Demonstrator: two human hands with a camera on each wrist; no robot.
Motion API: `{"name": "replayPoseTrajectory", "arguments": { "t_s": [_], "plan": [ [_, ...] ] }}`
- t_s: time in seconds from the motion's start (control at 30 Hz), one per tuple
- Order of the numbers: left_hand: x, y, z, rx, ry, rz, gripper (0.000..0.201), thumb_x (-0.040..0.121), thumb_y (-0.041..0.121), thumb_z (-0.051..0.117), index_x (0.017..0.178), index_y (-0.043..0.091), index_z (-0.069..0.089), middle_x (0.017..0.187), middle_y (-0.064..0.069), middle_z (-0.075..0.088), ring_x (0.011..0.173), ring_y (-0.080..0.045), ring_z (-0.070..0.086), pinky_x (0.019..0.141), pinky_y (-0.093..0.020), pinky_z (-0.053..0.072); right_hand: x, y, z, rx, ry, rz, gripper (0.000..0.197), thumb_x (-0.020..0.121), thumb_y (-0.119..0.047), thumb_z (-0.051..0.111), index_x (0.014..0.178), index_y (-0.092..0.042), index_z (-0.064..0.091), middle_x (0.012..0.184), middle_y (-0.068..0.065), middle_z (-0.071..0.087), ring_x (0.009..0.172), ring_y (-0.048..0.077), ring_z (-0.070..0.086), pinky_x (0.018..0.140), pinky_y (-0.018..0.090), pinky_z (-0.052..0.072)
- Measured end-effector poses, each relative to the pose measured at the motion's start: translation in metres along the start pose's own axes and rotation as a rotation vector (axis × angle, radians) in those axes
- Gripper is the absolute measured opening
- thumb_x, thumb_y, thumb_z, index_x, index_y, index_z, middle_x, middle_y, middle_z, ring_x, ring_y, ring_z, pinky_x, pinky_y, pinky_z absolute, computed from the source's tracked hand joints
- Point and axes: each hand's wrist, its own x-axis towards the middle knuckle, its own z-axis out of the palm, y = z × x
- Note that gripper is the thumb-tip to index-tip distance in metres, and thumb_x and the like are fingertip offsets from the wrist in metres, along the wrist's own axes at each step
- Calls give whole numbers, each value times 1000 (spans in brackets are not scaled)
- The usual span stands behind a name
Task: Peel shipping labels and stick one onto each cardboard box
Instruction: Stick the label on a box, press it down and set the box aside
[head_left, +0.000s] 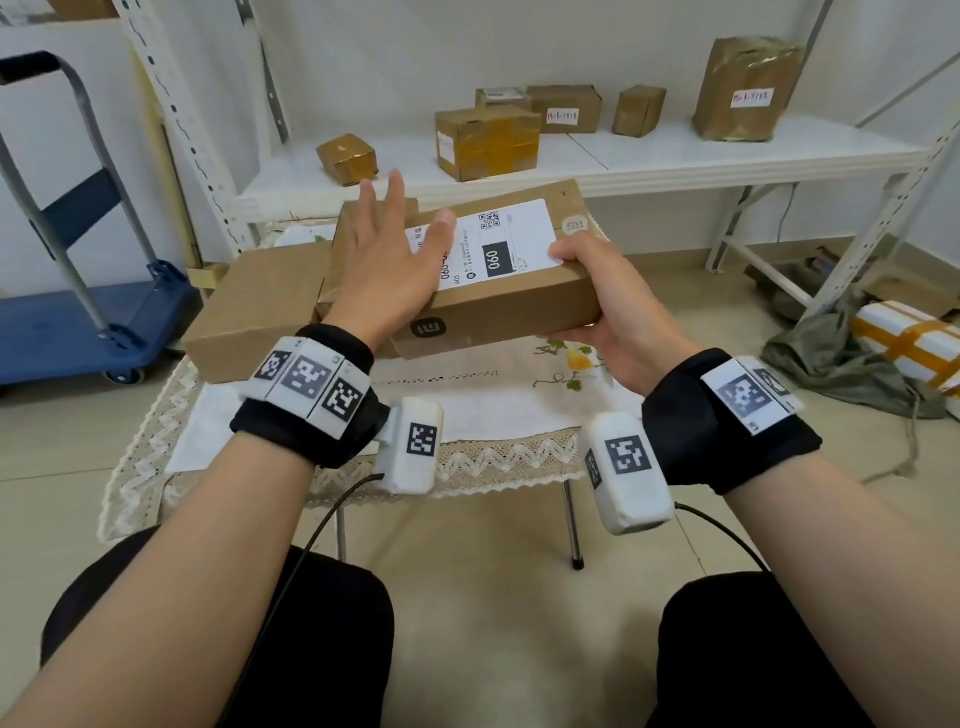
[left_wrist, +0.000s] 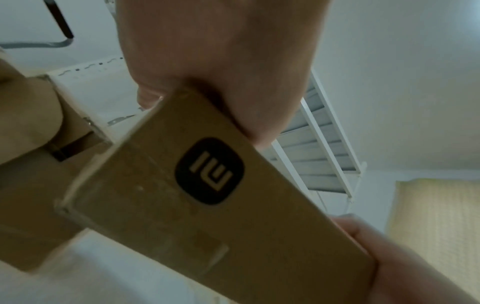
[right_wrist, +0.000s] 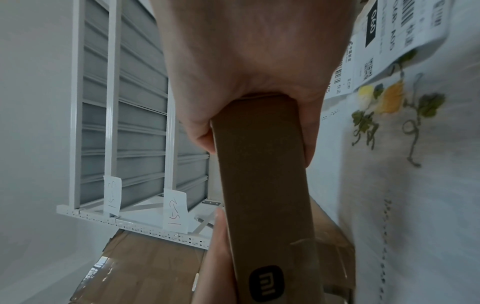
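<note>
I hold a long brown cardboard box (head_left: 498, 306) above the table, a black logo on its near side. A white shipping label (head_left: 514, 239) marked 060 lies on its top face. My left hand (head_left: 384, 260) lies flat on the label's left part, fingers straight and spread, thumb across the paper. In the left wrist view the palm (left_wrist: 215, 51) sits on the box (left_wrist: 207, 216) edge. My right hand (head_left: 608, 291) grips the box's right end, thumb on the label's corner and fingers underneath. The right wrist view shows that hand (right_wrist: 246, 51) wrapped round the box (right_wrist: 265, 174).
Another brown box (head_left: 254, 312) lies on the lace-edged tablecloth (head_left: 493, 400) to the left. More printed labels (right_wrist: 394, 30) lie on the cloth. Several taped boxes (head_left: 485, 143) stand on the white shelf (head_left: 675, 150) behind. A blue cart (head_left: 78, 322) is left, wrapped parcels (head_left: 909, 343) right.
</note>
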Motion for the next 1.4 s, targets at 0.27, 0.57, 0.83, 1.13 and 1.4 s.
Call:
{"name": "replayPoseTrajectory", "arguments": {
  "t_s": [0.27, 0.57, 0.83, 1.13, 1.4],
  "plan": [
    [3, -7, -14, -58, 66, -104, 70, 107, 51, 32, 164, 26, -1, 172, -3, -10, 158, -24, -5, 127, -45, 4, -2, -3, -4, -14, 17, -28, 50, 84, -42, 65, 131, -24, 60, 133, 10, 61, 105, 22, 62, 76, 36, 62],
    [-24, 30, 9, -749, 64, -262, 84, 82, 52, 79, 148, 23, 37, 137, 8, 57, 127, -13, 54, 111, -38, 41, -1, 2, 4, 291, 61, -69, 52, 98, -38, 60, 144, -19, 43, 129, 7, 61, 114, 23, 63, 93, 43, 60],
    [-23, 32, 5, -931, 64, -320, 78, 79, 24, 85, 139, 30, 34, 124, 1, 62, 106, -28, 72, 84, -45, 63, 0, 4, 3, 17, 51, -18, 82, 95, -47, 62, 161, -29, 17, 147, -1, 52, 133, 23, 53, 108, 42, 44],
    [-35, 42, 5, -696, -93, -202, 110, 78, 23, 85, 159, 38, 12, 132, 2, 61, 109, -20, 70, 86, -47, 62, 7, -1, 14, -798, 238, -369, 74, 105, -61, 25, 163, -29, -9, 172, 4, -10, 158, 24, -11, 126, 51, -6],
    [-22, 24, -15, -703, -110, -266, 119, 58, 38, 86, 156, 43, 19, 125, 0, 63, 104, -26, 72, 80, -41, 62, 9, 10, 0, -800, 145, -253, 84, 99, -72, 20, 163, -28, -12, 172, 4, -7, 158, 21, -10, 126, 47, -5]
  ]
}}
